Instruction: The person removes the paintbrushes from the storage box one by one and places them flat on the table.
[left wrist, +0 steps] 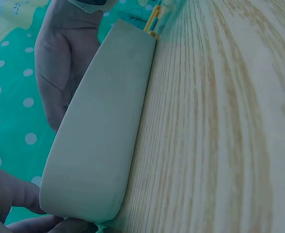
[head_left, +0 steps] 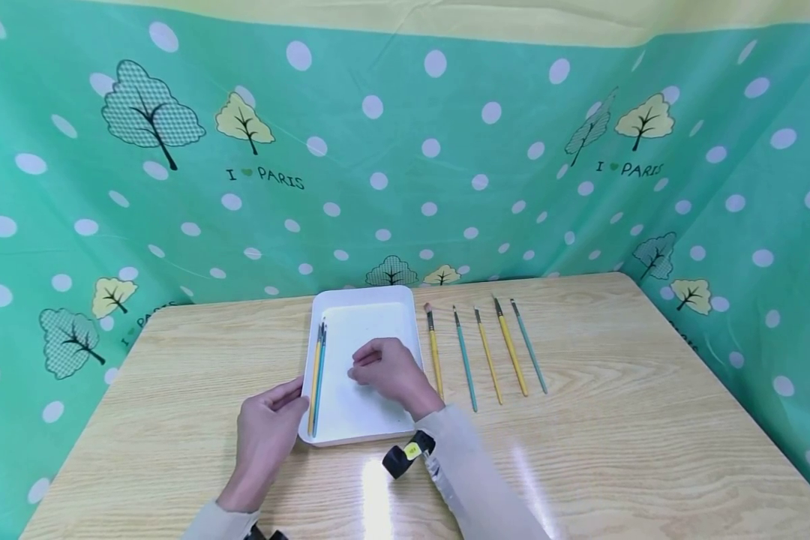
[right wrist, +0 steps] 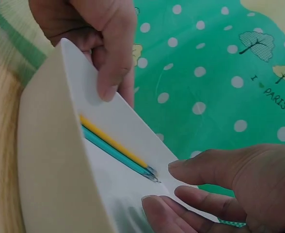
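Observation:
A white rectangular tray [head_left: 371, 322] lies on the table before me. My left hand [head_left: 266, 431] holds its left side near the front corner; in the right wrist view the left thumb [right wrist: 114, 73] lies over the rim. Along that side, inside the tray, a yellow paintbrush [head_left: 315, 382] and a teal paintbrush [head_left: 320, 394] lie close together, bristles toward the back. Over the tray's middle is my right hand [head_left: 391, 371], its fingers loosely bent and apart. Nothing shows between those fingers [right wrist: 200, 170] in the right wrist view.
Right of the tray, several yellow and teal paintbrushes lie in a row on the wooden table, among them a thick yellow paintbrush [head_left: 511, 349] and a teal paintbrush [head_left: 530, 349]. A green dotted cloth [head_left: 391, 202] hangs behind the table and at its sides.

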`<state>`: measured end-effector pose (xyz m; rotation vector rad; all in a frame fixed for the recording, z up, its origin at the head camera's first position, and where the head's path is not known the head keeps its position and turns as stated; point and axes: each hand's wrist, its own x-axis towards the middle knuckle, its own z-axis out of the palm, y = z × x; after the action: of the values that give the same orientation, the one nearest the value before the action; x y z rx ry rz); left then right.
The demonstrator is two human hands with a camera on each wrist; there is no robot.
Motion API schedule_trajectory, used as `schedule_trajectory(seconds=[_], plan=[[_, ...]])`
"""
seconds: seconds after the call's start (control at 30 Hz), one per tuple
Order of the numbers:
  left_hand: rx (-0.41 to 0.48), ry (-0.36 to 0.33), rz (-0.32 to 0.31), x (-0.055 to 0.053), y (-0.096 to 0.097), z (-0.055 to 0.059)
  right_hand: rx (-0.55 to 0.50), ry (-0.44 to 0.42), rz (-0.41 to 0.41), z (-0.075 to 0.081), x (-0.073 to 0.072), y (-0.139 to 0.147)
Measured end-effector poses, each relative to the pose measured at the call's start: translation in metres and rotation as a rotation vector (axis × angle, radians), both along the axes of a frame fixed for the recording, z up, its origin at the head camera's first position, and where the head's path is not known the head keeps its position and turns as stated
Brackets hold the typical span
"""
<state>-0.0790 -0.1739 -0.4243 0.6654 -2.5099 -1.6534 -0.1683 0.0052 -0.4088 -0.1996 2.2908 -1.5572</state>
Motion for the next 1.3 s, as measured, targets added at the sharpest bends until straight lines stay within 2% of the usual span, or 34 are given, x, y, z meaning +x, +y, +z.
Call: schedule_trajectory(seconds=[0.43,0.9,1.07,1.3], plan=[[0.007,-0.006,-0.011,0.000,-0.001,-0.001,0.048,-0.011,0.002,-0.006,0.007,-0.012],[0.021,-0.020,-0.018,0.000,-0.001,0.001,-0.006,-0.013,0.069,-0.011,0.025,-0.037],[0.021,-0.018,-0.018,0.000,-0.001,0.002,-0.010,0.003,0.057,-0.014,0.027,-0.041],[0.022,-0.003,-0.021,0.001,-0.001,0.004,-0.044,-0.016,0.034,-0.015,0.029,-0.044]])
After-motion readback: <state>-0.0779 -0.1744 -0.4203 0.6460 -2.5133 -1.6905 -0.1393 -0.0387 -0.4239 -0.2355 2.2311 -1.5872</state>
